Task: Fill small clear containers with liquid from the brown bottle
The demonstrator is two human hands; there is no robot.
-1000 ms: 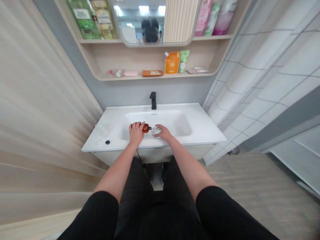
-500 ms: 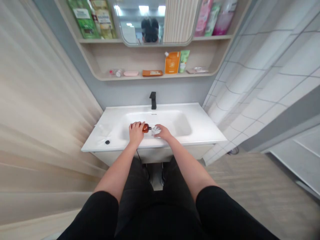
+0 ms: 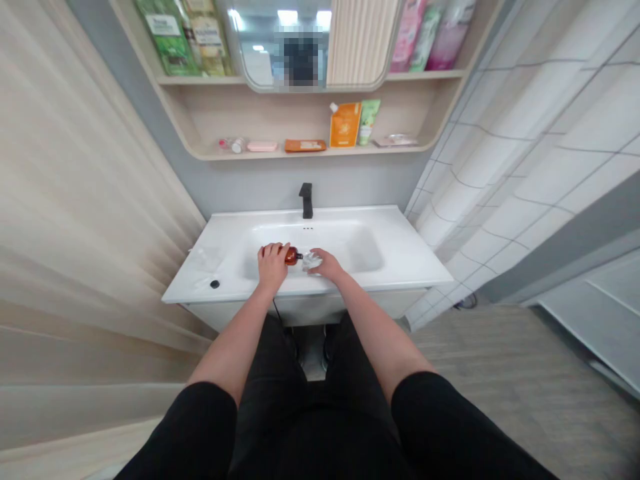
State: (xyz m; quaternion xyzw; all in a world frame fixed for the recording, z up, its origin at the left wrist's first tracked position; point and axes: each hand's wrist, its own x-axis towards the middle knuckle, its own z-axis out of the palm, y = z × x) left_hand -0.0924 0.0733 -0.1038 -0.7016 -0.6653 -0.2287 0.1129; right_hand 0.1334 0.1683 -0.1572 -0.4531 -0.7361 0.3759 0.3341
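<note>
Over the sink basin, my left hand is wrapped round an amber-brown bottle. The bottle lies on its side, its dark narrow neck pointing right. My right hand grips a small clear container, which looks like a glass or cup. The bottle's mouth is at or just beside the container's left side; whether they touch, or whether liquid flows, is too small to tell. A round black cap rests on the white counter to the left.
Behind the basin stands a black faucet. Above it a wall shelf holds an orange pouch, a green tube and a pink bar-like item. A mirror hangs higher up. Curtains flank the left side.
</note>
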